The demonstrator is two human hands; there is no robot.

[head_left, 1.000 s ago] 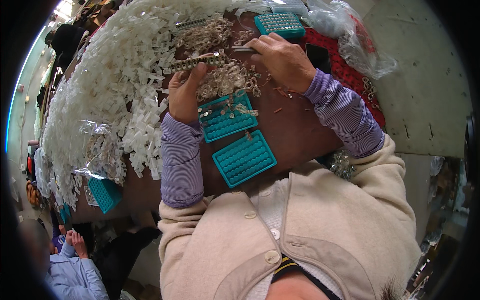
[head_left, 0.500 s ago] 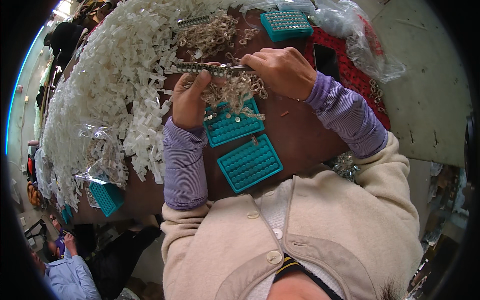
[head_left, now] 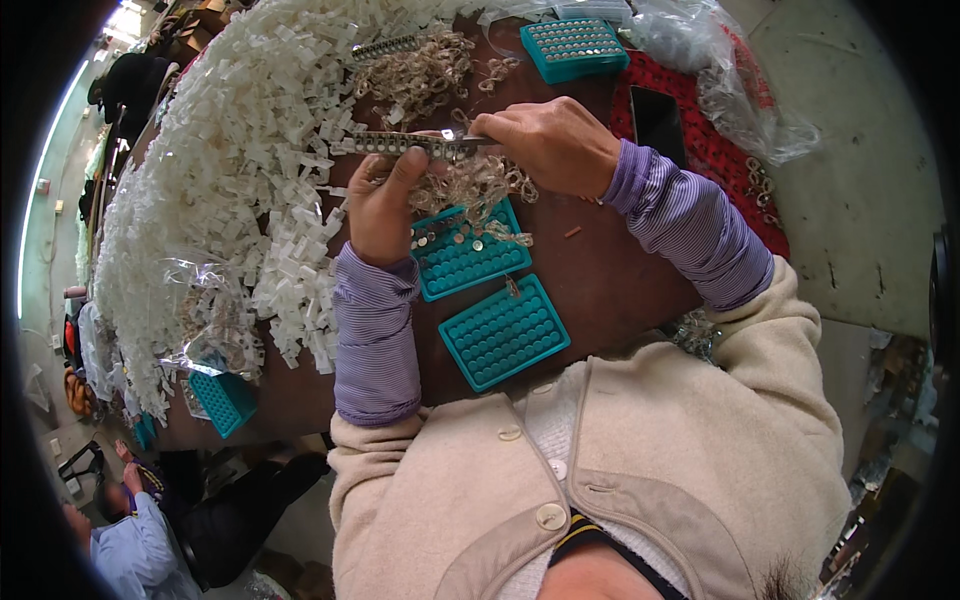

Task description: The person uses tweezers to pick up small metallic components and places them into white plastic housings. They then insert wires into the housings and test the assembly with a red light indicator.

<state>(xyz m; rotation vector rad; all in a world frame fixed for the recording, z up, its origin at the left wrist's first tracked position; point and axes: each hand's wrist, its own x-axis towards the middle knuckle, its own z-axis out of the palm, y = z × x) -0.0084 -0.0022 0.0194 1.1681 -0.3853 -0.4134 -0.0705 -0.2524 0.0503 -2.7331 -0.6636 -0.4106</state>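
My left hand (head_left: 382,210) is closed round a narrow strip (head_left: 385,143) with a row of small round shapes along it, the thumb pressing its lower edge. At the strip's right end, my right hand (head_left: 558,142) pinches a thin metal tool (head_left: 480,138) whose kind I cannot make out. Just below the strip lies a tangle of beige looped cords (head_left: 468,190). Nearer me is a teal tray (head_left: 460,272) of round hollows, with several small discs on its far part. A second teal tray (head_left: 505,335) lies closer still, a small clear piece at its far edge.
A heap of translucent white tags (head_left: 230,150) covers the table's left. More cords (head_left: 420,75) lie beyond my hands. At the back stands a filled teal tray (head_left: 575,45); a dark phone (head_left: 656,122) rests on red cloth (head_left: 700,165) beside a clear bag (head_left: 750,110). Another person (head_left: 140,540) sits lower left.
The strip has turned to lie more level, with its row of round shapes showing more plainly. My right hand has shifted slightly left, still holding the tool at the strip's end.
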